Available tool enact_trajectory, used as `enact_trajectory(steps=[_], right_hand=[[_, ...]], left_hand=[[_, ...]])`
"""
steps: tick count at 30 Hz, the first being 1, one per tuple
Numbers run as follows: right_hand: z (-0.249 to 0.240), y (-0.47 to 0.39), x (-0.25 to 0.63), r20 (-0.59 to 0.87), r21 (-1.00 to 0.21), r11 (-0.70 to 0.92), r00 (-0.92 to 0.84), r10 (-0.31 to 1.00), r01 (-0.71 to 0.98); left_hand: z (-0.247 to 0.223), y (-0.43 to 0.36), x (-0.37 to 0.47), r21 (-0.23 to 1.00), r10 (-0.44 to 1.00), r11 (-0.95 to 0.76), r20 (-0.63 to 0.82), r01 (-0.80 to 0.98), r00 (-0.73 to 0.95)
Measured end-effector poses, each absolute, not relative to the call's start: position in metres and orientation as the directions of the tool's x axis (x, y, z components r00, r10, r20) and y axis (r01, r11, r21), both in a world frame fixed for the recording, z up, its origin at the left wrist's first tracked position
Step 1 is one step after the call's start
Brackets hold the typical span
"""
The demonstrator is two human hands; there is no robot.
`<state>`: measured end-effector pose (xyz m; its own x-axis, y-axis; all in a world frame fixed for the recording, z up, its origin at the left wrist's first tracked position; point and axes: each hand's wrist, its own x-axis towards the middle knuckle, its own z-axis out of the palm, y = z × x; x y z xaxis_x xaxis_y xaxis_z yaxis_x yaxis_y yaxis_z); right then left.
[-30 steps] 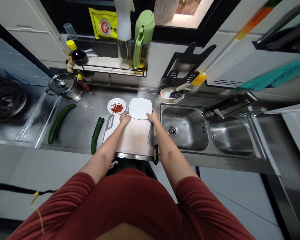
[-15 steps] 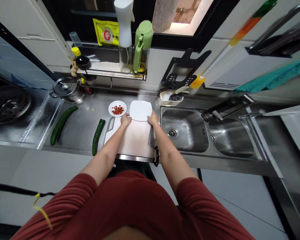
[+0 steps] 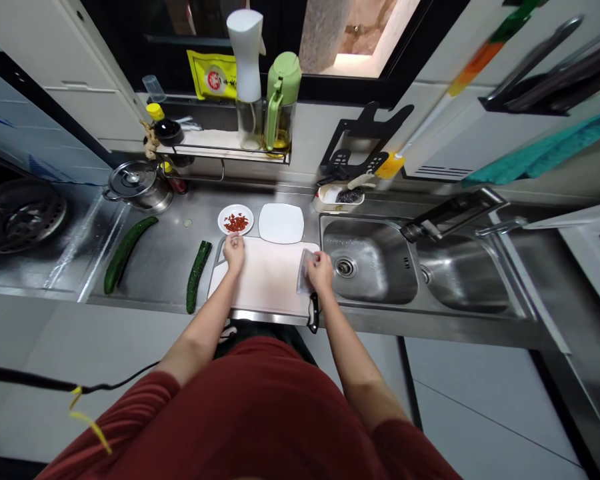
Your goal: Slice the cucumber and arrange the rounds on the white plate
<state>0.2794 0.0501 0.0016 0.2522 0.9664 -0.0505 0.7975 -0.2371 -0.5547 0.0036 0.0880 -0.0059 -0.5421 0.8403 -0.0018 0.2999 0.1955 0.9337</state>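
My left hand [image 3: 234, 253] hovers over the upper left of the white cutting board [image 3: 265, 277], empty, fingers loosely bent and slightly apart. Just beyond it is a small white plate [image 3: 222, 223] of chopped red pieces [image 3: 236, 223], probably chilli. A white square plate [image 3: 281, 223] sits behind the board, touched by neither hand. At the board's right edge, my right hand [image 3: 320, 272] is over the blade of a kitchen knife [image 3: 304, 283]; its fingers are partly bent and appear to hold nothing. The knife's black handle [image 3: 314, 313] points toward me. Left of the board lies a cut cucumber piece [image 3: 198, 277].
A long whole cucumber [image 3: 127, 253] rests farther left, near a lidded steel pot [image 3: 139, 188]. On the right is a double sink [image 3: 370, 267] with a faucet [image 3: 450, 213]. Bottles, including a green-topped oil jug [image 3: 283, 100], stand on the back shelf.
Both hands have let go of the white square plate behind the board. My left hand has drawn back to the left, and my right hand has come down toward the knife.
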Motion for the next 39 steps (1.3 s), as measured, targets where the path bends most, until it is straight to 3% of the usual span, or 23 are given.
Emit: enact_trajectory(steps=[4,9,12,21,24,28,34,39], right_hand=[[0.002,0.0,0.295,-0.167,-0.422,-0.346,0.303,0.938,0.838],[0.002,-0.024,0.299,-0.303,-0.319,-0.368,0.274,0.913,0.874],[0.003,-0.024,0.298,-0.372,-0.296,-0.385,0.266,0.889,0.874],[0.006,-0.018,0.292,-0.401,-0.257,-0.414,0.293,0.868,0.873],[0.003,-0.017,0.292,-0.409,-0.243,-0.426,0.306,0.86,0.871],[-0.001,-0.016,0.294,-0.41,-0.271,-0.437,0.308,0.858,0.858],[-0.004,-0.016,0.299,-0.411,-0.33,-0.451,0.304,0.86,0.829],[-0.006,-0.015,0.299,-0.358,-0.435,-0.406,0.259,0.897,0.804]], left_hand=[[0.007,0.071,-0.032,0.843,0.741,0.298,0.092,0.448,-0.665],[0.021,0.055,-0.069,0.528,0.727,0.473,0.218,0.705,-0.651],[0.021,0.044,-0.086,0.416,0.758,0.526,0.166,0.742,-0.63],[0.006,0.016,-0.115,0.286,0.794,0.587,-0.023,0.757,-0.607],[0.003,0.015,-0.123,0.298,0.828,0.548,-0.063,0.782,-0.557],[0.003,0.017,-0.133,0.41,0.887,0.435,-0.045,0.801,-0.459],[0.018,0.021,-0.121,0.582,0.984,0.14,0.005,0.801,-0.176],[0.019,0.023,-0.086,0.645,0.995,-0.048,-0.038,0.762,0.095]])
